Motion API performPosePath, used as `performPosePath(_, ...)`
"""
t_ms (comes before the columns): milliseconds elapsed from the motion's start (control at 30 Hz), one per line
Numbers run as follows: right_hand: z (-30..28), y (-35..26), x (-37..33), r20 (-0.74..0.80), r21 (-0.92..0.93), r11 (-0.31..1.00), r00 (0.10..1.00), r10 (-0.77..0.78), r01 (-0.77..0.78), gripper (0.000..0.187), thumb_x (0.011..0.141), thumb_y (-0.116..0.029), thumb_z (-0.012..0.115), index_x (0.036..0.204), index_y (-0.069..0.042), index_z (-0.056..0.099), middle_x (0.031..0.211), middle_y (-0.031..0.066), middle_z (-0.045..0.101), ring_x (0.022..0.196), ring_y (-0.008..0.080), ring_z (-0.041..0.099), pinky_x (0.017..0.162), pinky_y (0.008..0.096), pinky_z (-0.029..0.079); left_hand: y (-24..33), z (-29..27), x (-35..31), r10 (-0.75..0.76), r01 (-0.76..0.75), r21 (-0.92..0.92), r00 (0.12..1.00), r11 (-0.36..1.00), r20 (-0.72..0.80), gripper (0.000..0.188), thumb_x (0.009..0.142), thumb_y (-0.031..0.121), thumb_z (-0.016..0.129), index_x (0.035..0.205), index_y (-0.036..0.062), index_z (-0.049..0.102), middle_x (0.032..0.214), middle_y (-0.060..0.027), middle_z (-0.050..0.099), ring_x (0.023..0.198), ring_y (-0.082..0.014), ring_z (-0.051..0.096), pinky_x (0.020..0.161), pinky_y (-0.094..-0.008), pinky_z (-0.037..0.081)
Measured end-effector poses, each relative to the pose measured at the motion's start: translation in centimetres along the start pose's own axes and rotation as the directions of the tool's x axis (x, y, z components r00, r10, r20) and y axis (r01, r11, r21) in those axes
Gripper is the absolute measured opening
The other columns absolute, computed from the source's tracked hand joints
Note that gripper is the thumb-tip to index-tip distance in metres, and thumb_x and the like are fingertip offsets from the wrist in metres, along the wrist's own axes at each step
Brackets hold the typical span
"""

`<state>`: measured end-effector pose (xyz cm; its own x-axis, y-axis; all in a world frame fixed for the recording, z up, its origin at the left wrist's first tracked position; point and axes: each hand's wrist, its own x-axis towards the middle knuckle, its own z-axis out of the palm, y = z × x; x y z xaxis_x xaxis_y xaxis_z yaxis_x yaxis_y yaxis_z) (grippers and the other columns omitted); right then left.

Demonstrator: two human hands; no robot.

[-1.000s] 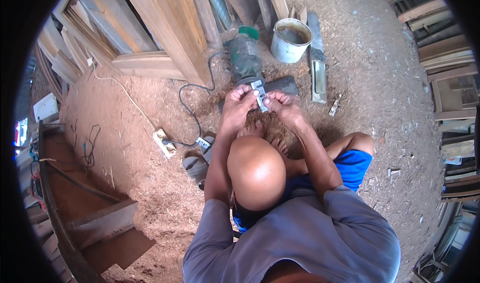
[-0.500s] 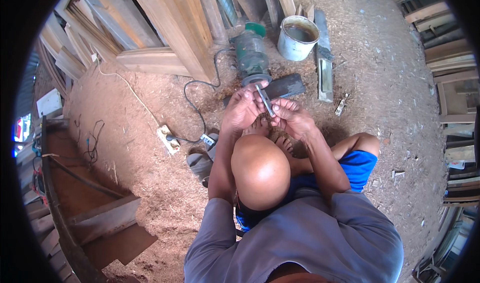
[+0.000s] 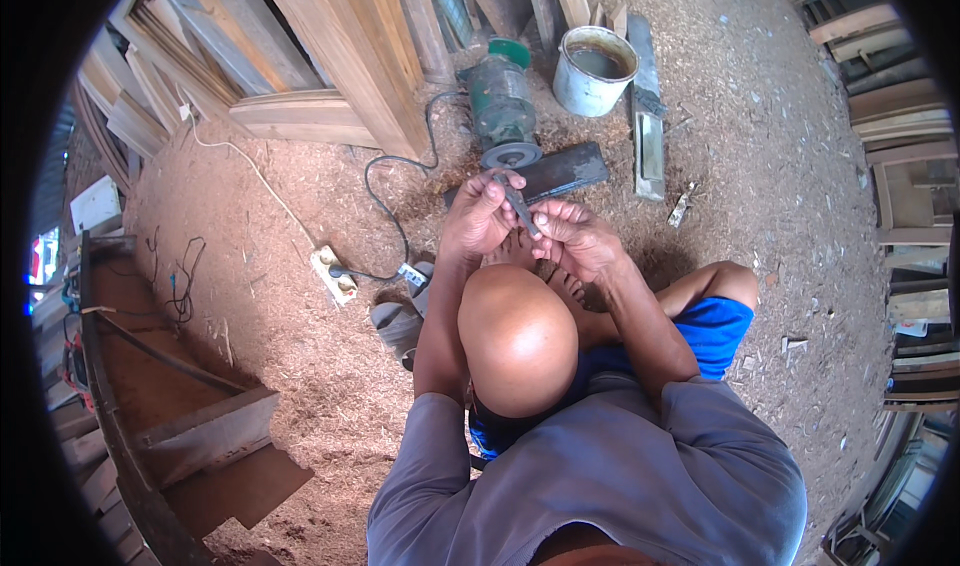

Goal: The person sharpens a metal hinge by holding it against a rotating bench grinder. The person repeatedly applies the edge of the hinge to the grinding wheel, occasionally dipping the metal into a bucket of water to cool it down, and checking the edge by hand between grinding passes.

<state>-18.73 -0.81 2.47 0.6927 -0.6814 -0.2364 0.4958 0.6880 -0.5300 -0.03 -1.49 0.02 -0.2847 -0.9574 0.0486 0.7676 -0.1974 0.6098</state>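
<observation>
A short, narrow strip of dark metal, like a small blade [image 3: 518, 206], is held slanting between my two hands above my feet. My left hand [image 3: 477, 216] pinches its far end with thumb and fingers. At the near end, my right hand [image 3: 580, 238] grips it the same way. Just beyond my fingertips a green motor grinder [image 3: 503, 101] lies on the floor. Its round grinding wheel [image 3: 512, 155] faces me, apart from the blade. A dark flat board [image 3: 565, 173] lies beside the wheel, partly hidden by my hands.
A whitish bucket of murky liquid [image 3: 590, 94] stands right of the grinder, beside a long board with a pale block [image 3: 649, 156]. A black cord runs to a power strip [image 3: 332, 275] on the left. Sandals [image 3: 397, 328] lie near my left forearm. Timber [image 3: 340, 56] leans behind.
The strip has been turned, so its bright face now looks dark. My hands stay close together, with the right shifted slightly left.
</observation>
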Motion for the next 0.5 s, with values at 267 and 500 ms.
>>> performPosePath(267, 0.18, -0.25, -0.14, -0.035, -0.067, 0.998, 0.999, 0.002, -0.004, 0.016, 0.089, -0.011, 0.064, 0.101, -0.001, 0.061, 0.081, 0.0044, 0.061, 0.068, 0.0109, 0.054, 0.061, 0.0227, 0.045, 0.35, 0.23, -0.26, -0.031, 0.032, 0.042, 0.999, 0.999, -0.027, 0.047, 0.081, 0.042, 0.070, 0.100, 0.0013, 0.060, 0.068, 0.0039, 0.050, 0.060, -0.0061, 0.049, 0.057, -0.0193, 0.043)
performPosePath(500, -0.02, -0.17, -0.33, -0.009, -0.055, 0.998, 1.000, 0.010, -0.011, 0.016, 0.089, -0.012, 0.065, 0.100, -0.001, 0.061, 0.081, 0.0040, 0.061, 0.068, 0.0109, 0.054, 0.061, 0.0229, 0.045, 0.35, 0.16, -0.30, -0.045, 0.045, 0.014, 0.999, 0.999, 0.004, 0.037, 0.085, 0.037, 0.068, 0.097, 0.0025, 0.063, 0.067, 0.0032, 0.054, 0.060, -0.0049, 0.051, 0.057, -0.0188, 0.044)
